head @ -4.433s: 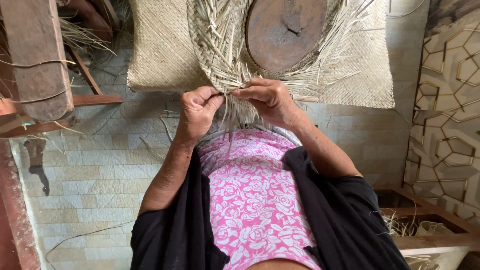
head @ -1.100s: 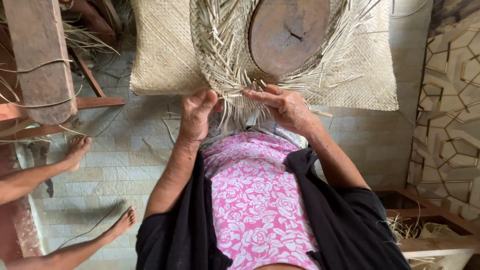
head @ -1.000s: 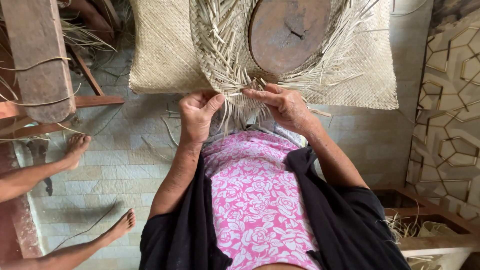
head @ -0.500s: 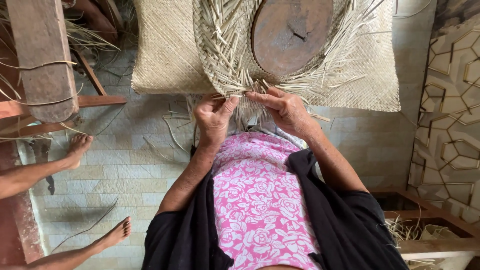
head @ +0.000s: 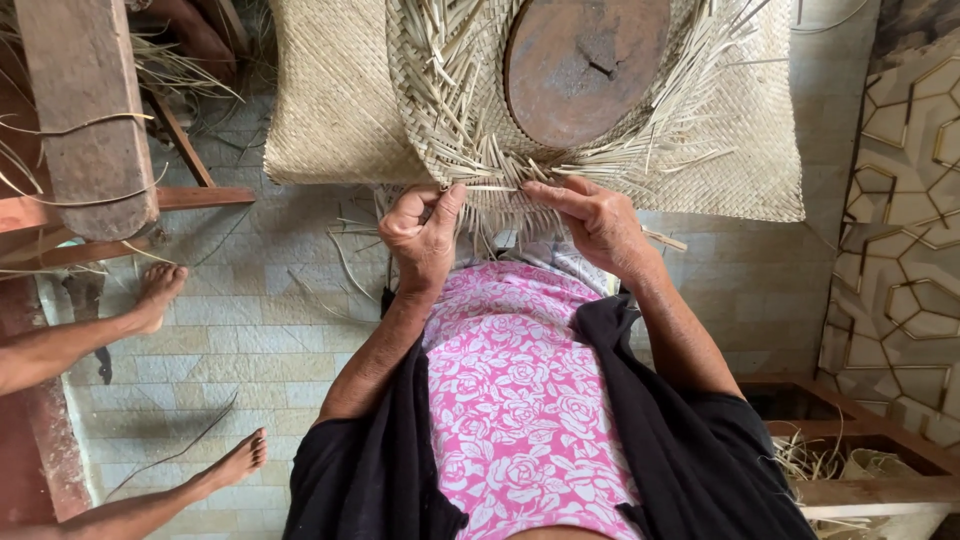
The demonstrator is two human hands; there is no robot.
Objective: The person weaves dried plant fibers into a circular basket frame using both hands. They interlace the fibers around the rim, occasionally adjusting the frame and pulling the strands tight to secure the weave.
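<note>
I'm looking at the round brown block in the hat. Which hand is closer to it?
Right. The right hand sits just below the block, fingers on the straw under it. The left hand is farther out, below and to its left.

Open tiled floor to the left of the left hand, strewn with loose straw strips, bounded farther left by another person's two bare feet and by a wooden bench above them. Little room ahead of both hands: woven hat with bristling loose ends, round wooden block inside it, woven mat behind. Narrow gap between left hand and right hand. Clear strip of tiles right of the right forearm, closed by a patterned wall and a low wooden frame.
</note>
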